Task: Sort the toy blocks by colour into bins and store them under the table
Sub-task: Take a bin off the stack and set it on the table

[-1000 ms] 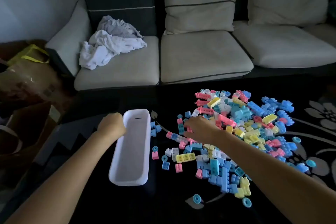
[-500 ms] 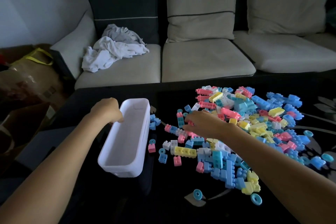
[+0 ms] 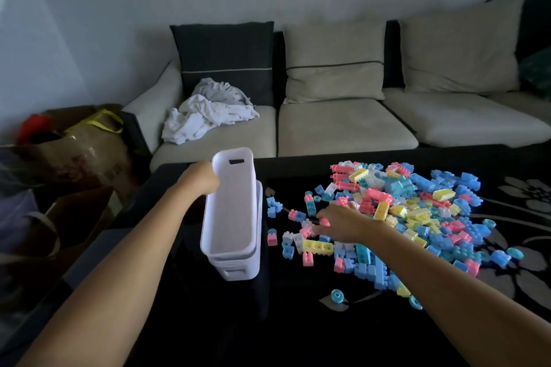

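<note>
- Two long white plastic bins, round-cornered, nested on the glossy black tabletop [image 3: 190, 322]: upper bin [image 3: 231, 211] tilted up out of lower bin [image 3: 238, 271].
- Left grip [image 3: 205, 177] curled over upper bin's far rim.
- Right grip [image 3: 343, 222] low on studded pastel blocks [image 3: 417, 211] heaped right of the bins; fingertips at a pink block [image 3: 325, 221]; pinching or flat, cannot tell.

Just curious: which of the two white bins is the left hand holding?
The upper bin, gripped at its rim by the left hand; it sits tilted, partly inside the lower bin.
</note>
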`<state>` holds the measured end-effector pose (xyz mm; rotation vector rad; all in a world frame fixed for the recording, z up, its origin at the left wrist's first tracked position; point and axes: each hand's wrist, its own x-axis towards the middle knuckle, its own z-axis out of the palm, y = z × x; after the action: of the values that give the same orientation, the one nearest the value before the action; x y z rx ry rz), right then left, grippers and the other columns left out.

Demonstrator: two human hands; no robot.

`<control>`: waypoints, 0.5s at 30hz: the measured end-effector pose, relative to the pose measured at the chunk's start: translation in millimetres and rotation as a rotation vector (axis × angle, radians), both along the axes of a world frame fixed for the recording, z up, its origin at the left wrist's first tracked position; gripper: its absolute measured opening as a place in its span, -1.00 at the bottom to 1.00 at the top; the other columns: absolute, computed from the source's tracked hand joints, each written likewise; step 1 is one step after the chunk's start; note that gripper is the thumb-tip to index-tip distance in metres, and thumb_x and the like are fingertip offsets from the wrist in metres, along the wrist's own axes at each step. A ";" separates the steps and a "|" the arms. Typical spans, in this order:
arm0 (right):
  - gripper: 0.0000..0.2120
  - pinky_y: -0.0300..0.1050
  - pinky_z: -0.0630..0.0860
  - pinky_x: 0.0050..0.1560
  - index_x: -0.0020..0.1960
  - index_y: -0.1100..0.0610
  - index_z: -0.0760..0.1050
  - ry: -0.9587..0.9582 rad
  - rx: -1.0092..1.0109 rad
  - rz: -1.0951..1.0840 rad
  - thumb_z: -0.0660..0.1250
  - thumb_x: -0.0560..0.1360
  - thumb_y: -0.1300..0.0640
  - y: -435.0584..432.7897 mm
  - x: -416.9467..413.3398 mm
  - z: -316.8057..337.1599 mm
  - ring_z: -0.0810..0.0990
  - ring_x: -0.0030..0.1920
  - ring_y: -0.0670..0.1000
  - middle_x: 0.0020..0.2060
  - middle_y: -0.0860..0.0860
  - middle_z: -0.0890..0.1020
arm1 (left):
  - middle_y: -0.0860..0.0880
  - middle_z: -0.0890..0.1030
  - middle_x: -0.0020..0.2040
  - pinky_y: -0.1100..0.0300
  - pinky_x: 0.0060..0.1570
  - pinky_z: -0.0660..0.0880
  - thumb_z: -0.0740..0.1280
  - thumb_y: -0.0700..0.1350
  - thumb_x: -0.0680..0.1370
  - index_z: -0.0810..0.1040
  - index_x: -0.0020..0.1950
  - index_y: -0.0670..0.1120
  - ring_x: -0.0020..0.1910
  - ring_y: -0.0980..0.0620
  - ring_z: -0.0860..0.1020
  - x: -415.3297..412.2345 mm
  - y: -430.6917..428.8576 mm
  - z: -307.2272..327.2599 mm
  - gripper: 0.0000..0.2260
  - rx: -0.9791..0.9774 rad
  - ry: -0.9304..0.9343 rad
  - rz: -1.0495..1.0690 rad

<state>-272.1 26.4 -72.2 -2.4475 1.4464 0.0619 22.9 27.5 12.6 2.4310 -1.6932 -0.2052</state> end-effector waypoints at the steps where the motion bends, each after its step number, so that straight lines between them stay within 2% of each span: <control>1: -0.62 0.11 0.35 0.28 0.16 0.16 0.45 -0.009 0.002 -0.011 0.14 0.58 -0.13 4.4 1.3 2.1 0.55 0.03 0.06 -0.01 0.08 0.58 | -0.08 0.41 -0.35 0.19 -0.45 0.23 0.21 -0.24 0.54 0.30 -0.32 -0.15 -0.42 -0.01 0.35 4.0 3.3 6.4 -0.76 -0.043 0.010 0.001; 3: -0.61 0.12 0.29 0.31 0.18 0.16 0.46 -0.017 -0.013 -0.041 0.14 0.58 -0.13 11.1 4.1 4.9 0.54 0.06 0.06 0.01 0.08 0.58 | -0.18 0.53 -0.19 0.16 -0.30 0.37 0.21 -0.23 0.56 0.43 -0.21 -0.21 -0.25 -0.11 0.48 11.7 7.6 18.3 -0.84 -0.135 0.039 -0.001; 4: -0.61 0.11 0.27 0.31 0.18 0.16 0.46 -0.020 -0.022 -0.055 0.14 0.58 -0.12 14.9 5.9 7.0 0.54 0.08 0.07 0.02 0.08 0.59 | -0.23 0.56 -0.07 0.11 -0.20 0.40 0.21 -0.24 0.57 0.49 -0.07 -0.27 -0.14 -0.17 0.52 15.5 8.7 22.7 -0.88 -0.161 0.061 -0.005; 5: -0.62 0.08 0.27 0.28 0.15 0.16 0.47 -0.029 -0.032 -0.061 0.14 0.58 -0.12 20.0 9.7 9.2 0.54 0.07 0.07 -0.01 0.07 0.59 | -0.26 0.56 0.02 0.10 -0.14 0.41 0.22 -0.23 0.57 0.50 0.06 -0.30 -0.06 -0.19 0.53 20.0 12.7 25.9 -0.84 -0.165 0.076 -0.003; 7: -0.68 0.00 0.36 0.16 0.02 0.15 0.47 -0.102 -0.042 -0.069 0.15 0.58 -0.10 27.4 17.3 12.4 0.54 -0.03 0.03 -0.15 0.00 0.56 | -0.27 0.55 0.11 0.09 -0.08 0.43 0.23 -0.20 0.58 0.48 0.16 -0.32 0.03 -0.20 0.53 20.5 20.3 28.6 -0.76 -0.132 0.057 -0.011; 9: -0.72 -0.09 0.47 -0.01 0.05 0.14 0.50 -0.237 -0.046 -0.106 0.17 0.58 -0.04 37.8 30.0 18.6 0.55 -0.09 0.00 -0.11 0.00 0.58 | -0.25 0.55 0.14 0.12 -0.09 0.41 0.23 -0.15 0.59 0.47 0.19 -0.32 0.09 -0.19 0.53 18.3 30.1 27.4 -0.72 -0.088 0.012 -0.021; 11: -0.72 -0.13 0.51 -0.09 0.09 0.18 0.54 -0.364 -0.049 -0.158 0.16 0.59 0.02 47.4 44.2 24.7 0.57 -0.11 -0.01 -0.03 0.05 0.62 | -0.17 0.56 -0.03 0.17 -0.25 0.38 0.22 -0.14 0.60 0.48 0.18 -0.29 -0.08 -0.13 0.55 14.0 35.1 22.0 -0.75 -0.042 0.014 -0.024; 13: -0.68 -0.15 0.45 -0.20 0.05 0.26 0.54 -0.473 -0.023 -0.215 0.12 0.60 0.06 55.8 60.8 30.7 0.52 -0.23 -0.02 -0.13 0.12 0.62 | -0.08 0.46 -0.26 0.21 -0.42 0.31 0.22 -0.16 0.59 0.50 0.05 -0.26 -0.33 -0.01 0.44 10.6 33.7 13.9 -0.82 -0.017 0.054 -0.017; 15: -0.61 -0.20 0.43 -0.25 0.08 0.30 0.52 -0.659 0.083 -0.310 0.08 0.62 0.01 63.2 78.8 41.1 0.51 -0.27 -0.02 -0.16 0.17 0.59 | -0.06 0.41 -0.31 0.21 -0.45 0.30 0.23 -0.17 0.58 0.45 -0.15 -0.20 -0.36 0.01 0.41 6.9 32.2 9.7 -0.85 -0.035 0.089 0.002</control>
<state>-193.2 89.5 -31.1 -1.8735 1.4329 -0.6672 29.8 59.7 22.4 2.3616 -1.6429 -0.2774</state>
